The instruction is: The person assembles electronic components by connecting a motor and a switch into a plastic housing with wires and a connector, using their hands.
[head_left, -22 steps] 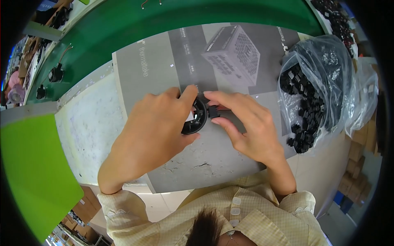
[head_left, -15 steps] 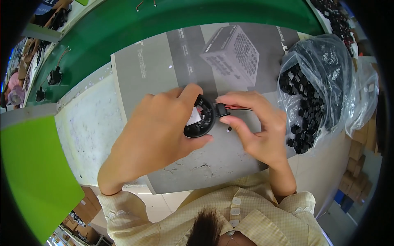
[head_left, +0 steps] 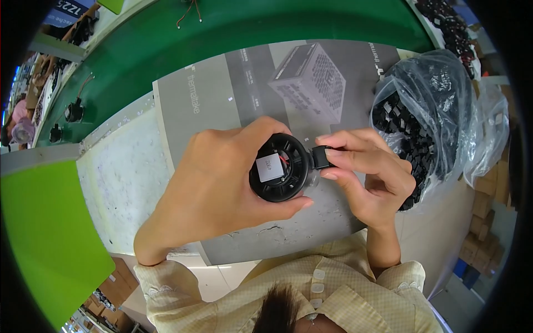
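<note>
My left hand (head_left: 216,177) is closed around a round black plastic housing (head_left: 301,166), its thumb below and its fingers over the top. Inside its open face are a white square label (head_left: 270,167) and a short red wire. My right hand (head_left: 372,172) pinches a small black rectangular block (head_left: 320,157) between thumb and fingers. That block meets the right side of the housing's rim; whether it is fastened there I cannot tell. Both hands are above a grey printed cardboard sheet (head_left: 205,127).
A clear plastic bag (head_left: 444,83) full of small black blocks (head_left: 402,127) lies to the right. Beyond the cardboard runs a green belt (head_left: 239,28) carrying wired black parts (head_left: 74,112) at the left. A white worktop (head_left: 125,177) and a bright green panel (head_left: 50,222) are on the left.
The housing has turned so that its open face and white label show more fully. My right hand has shifted right with the block, and the red and black wires beside it are now out of sight.
</note>
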### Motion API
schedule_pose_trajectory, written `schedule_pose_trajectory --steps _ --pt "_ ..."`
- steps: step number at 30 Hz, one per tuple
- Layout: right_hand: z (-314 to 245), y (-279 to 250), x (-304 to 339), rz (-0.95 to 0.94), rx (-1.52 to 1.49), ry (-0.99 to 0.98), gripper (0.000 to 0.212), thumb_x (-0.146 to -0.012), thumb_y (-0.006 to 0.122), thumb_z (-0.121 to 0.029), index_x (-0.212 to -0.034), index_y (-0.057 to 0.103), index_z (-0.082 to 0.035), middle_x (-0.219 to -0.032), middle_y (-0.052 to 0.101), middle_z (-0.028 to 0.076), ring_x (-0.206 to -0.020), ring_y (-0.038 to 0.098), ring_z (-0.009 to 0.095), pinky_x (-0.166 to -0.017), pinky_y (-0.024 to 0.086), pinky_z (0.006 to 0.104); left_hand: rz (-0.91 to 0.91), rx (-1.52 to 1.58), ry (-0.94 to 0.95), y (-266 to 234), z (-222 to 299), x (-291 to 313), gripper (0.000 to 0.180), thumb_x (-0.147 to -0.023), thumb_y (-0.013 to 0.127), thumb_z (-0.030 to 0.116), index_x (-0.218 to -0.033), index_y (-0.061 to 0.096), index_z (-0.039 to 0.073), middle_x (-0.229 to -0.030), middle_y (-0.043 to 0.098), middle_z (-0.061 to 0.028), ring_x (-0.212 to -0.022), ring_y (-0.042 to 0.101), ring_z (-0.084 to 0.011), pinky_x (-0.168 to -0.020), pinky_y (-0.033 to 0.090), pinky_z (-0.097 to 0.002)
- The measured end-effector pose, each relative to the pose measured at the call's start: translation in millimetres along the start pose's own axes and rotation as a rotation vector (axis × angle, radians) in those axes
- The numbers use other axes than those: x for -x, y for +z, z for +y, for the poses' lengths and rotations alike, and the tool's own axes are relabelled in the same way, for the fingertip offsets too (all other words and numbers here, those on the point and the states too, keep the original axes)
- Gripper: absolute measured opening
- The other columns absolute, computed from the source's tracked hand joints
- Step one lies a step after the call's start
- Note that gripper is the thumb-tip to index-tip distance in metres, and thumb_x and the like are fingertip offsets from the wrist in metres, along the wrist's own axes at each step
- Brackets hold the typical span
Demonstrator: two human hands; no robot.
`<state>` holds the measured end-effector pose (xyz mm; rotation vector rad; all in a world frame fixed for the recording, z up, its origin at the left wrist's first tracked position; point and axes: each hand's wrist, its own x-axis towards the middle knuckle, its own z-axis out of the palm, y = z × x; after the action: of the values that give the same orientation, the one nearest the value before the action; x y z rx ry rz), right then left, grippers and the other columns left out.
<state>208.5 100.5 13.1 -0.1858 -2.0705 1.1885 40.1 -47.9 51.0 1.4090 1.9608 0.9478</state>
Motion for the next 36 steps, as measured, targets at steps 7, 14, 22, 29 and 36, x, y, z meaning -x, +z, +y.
schedule_pose_trajectory --steps 7,14,22,29,36 --pt "-3 -1 1 0.066 0.013 -0.055 0.030 -0.062 0.083 0.008 -0.091 0.075 0.003 -0.093 0.075 0.020 -0.080 0.069 0.029 -0.071 0.056 0.0320 0.097 -0.060 0.143 0 -2 -4 0.064 -0.057 0.096 0.025 -0.111 0.068 0.004 -0.097 0.073 -0.0035 -0.078 0.071 -0.0150 -0.063 0.057 -0.0246" --pt "-17 -5 -5 0.051 0.204 -0.146 0.031 -0.060 0.083 0.010 -0.089 0.074 0.004 -0.093 0.075 0.020 -0.080 0.069 0.029 -0.068 0.057 0.0325 0.093 0.046 0.117 0 5 -4 0.067 -0.054 0.097 0.025 -0.111 0.069 0.003 -0.093 0.073 -0.0057 -0.078 0.070 -0.0125 -0.064 0.057 -0.0249" --pt "-28 -9 -2 0.049 0.149 -0.189 0.033 -0.058 0.084 0.009 -0.090 0.074 0.002 -0.095 0.075 0.020 -0.079 0.068 0.028 -0.064 0.058 0.0307 0.204 -0.059 0.261 -1 16 2 0.071 -0.052 0.099 0.022 -0.113 0.069 0.004 -0.092 0.074 -0.0066 -0.078 0.073 -0.0134 -0.071 0.059 -0.0253" --pt "-39 -21 -7 0.022 0.052 -0.131 0.037 -0.055 0.084 0.012 -0.089 0.074 0.002 -0.095 0.075 0.021 -0.077 0.067 0.027 -0.063 0.057 0.0300 0.123 0.078 0.113 -8 31 5 0.072 -0.051 0.099 0.016 -0.115 0.069 0.003 -0.099 0.075 -0.0079 -0.085 0.074 -0.0144 -0.075 0.059 -0.0258" --pt "-50 -14 -4 0.094 0.069 -0.124 0.032 -0.060 0.080 0.016 -0.088 0.074 0.003 -0.094 0.075 0.022 -0.078 0.068 0.028 -0.065 0.056 0.0306 0.217 0.143 0.162 4 27 15 0.071 -0.053 0.097 0.016 -0.116 0.067 0.001 -0.104 0.074 -0.0094 -0.091 0.073 -0.0145 -0.075 0.059 -0.0264"
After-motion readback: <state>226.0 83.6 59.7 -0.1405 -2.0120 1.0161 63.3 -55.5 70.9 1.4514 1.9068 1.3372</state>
